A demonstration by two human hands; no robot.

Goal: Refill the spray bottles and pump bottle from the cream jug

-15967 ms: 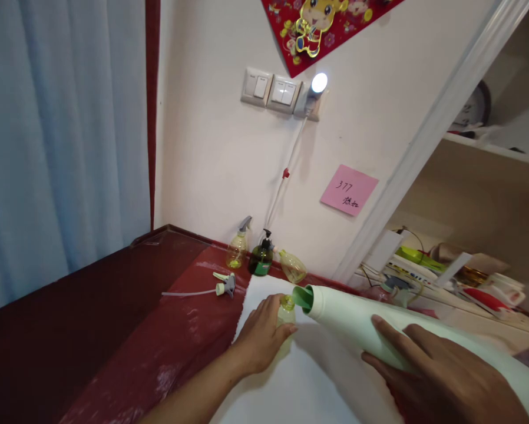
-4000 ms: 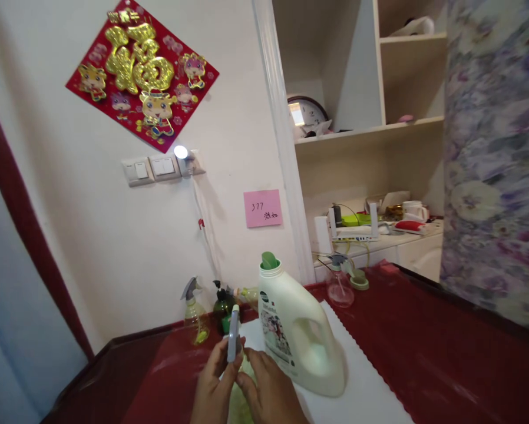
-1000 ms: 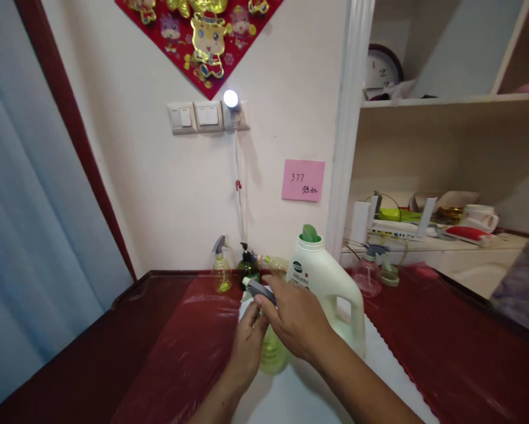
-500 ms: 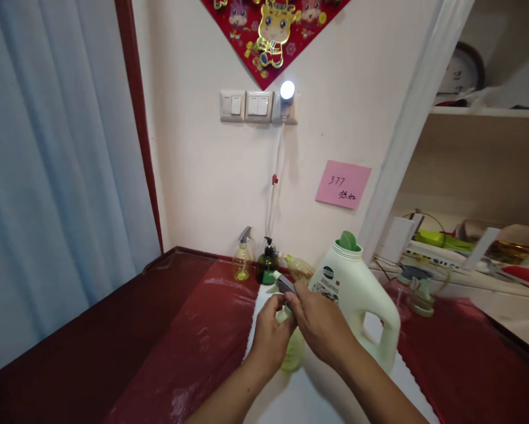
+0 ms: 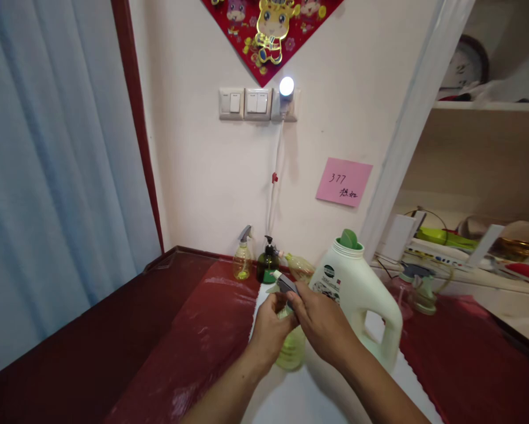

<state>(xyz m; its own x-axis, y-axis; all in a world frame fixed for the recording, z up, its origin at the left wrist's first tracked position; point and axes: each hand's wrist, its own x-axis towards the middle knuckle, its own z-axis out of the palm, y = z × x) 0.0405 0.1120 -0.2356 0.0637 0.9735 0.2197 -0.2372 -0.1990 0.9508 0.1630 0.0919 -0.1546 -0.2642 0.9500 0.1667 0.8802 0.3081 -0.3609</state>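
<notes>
A yellow-green see-through spray bottle [image 5: 291,348] stands upright on the white cloth, its neck between my hands. My left hand [image 5: 268,330] is closed around the neck, just under the head. The grey spray head [image 5: 286,284] is gripped by my right hand [image 5: 320,321], its pale nozzle pointing to the upper left. My fingers hide the joint between head and neck. Close to my right hand is a big pale green jug [image 5: 357,282] with its mouth uncapped and a green piece [image 5: 348,239] sticking up from it.
Along the wall stand a yellow spray bottle [image 5: 242,262], a dark green pump bottle [image 5: 268,262] and a tilted yellowish bottle [image 5: 300,268]. A white cord [image 5: 273,206] hangs down behind them. More bottles [image 5: 423,294] stand at the right, by a cluttered shelf [image 5: 468,259].
Both hands keep their hold on the spray bottle, with only a slight shift of the fingers. The camera view has moved a little.
</notes>
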